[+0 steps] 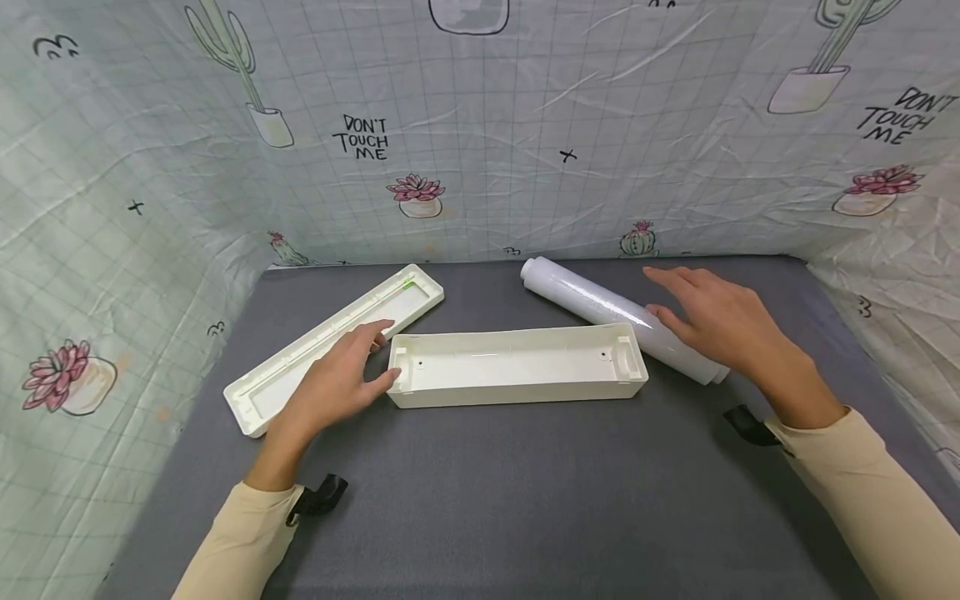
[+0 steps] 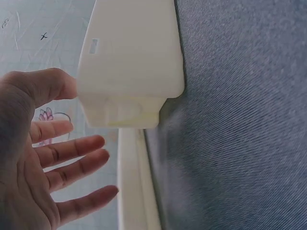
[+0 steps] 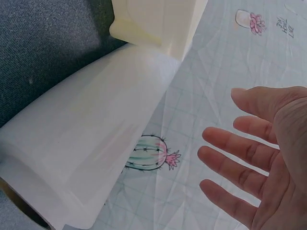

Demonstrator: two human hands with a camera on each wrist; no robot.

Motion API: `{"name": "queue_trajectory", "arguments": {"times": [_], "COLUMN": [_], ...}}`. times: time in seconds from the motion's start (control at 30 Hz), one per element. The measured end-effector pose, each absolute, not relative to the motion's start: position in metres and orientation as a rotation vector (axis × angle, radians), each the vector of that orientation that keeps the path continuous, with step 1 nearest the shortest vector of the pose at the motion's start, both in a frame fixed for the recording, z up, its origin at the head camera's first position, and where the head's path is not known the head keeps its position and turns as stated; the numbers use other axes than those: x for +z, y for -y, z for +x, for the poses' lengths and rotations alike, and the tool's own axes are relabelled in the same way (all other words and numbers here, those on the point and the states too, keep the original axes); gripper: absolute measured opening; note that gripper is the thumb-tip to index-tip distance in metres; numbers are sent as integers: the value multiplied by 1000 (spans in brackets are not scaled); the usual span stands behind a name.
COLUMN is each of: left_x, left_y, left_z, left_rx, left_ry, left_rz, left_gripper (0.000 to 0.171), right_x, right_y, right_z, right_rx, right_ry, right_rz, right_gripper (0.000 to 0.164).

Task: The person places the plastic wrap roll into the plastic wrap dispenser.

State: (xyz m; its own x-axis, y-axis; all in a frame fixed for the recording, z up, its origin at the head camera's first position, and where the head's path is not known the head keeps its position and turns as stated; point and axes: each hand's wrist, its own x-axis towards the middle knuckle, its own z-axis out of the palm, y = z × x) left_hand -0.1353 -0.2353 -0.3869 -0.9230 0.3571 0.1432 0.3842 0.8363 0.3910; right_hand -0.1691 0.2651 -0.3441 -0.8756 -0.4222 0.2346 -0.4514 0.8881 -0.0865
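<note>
A long white open-topped box (image 1: 517,392) lies across the middle of the table. Its lid (image 1: 322,354), long and white with a green strip near the far end, lies slanted to the left. Behind the box's right end a roll of clear plastic wrap (image 1: 622,317) lies diagonally. My left hand (image 1: 337,375) is at the box's left end, fingers spread and thumb at the end wall (image 2: 129,57); a firm touch cannot be made out. Above the wrap roll (image 3: 96,124) my right hand (image 1: 712,317) hovers with relaxed fingers, holding nothing.
A dark grey cloth (image 1: 525,500) covers the table. Printed fabric (image 1: 487,183) with cactus drawings stands as a wall at the back and both sides. Black wrist camera mounts (image 1: 318,497) jut from the sleeves.
</note>
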Motion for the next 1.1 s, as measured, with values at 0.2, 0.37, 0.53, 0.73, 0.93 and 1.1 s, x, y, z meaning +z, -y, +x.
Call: {"name": "queue_trajectory", "arguments": {"times": [0.2,0.37,0.53,0.73,0.93,1.1], "left_x": [-393,-396,-398,-400,-401,-401], "left_y": [239,241,241,241,242,242], "left_z": [-142,-145,-145,-145,-146,-146], "left_rx": [-914,-1026,-1073,-1127,-1138,-1149], "left_ry": [2928,2923,2936,2939,2953,2961], "left_rz": [-673,-722,-732,-706,-669,-669], "left_gripper": [61,55,51,44,44,47], "right_x": [-343,-341,-341,-342,-343,-345], "right_y": [-263,-262,-261,-261,-260,-260], "right_z": [-171,-174,-176,-179,-182,-185], "right_rx": [218,211,209,206,197,178], "right_ry": [2868,2899,2935,2975,3013,3047], "right_rz": [645,628,622,620,630,631], "right_gripper": [55,56,56,56,57,60]}}
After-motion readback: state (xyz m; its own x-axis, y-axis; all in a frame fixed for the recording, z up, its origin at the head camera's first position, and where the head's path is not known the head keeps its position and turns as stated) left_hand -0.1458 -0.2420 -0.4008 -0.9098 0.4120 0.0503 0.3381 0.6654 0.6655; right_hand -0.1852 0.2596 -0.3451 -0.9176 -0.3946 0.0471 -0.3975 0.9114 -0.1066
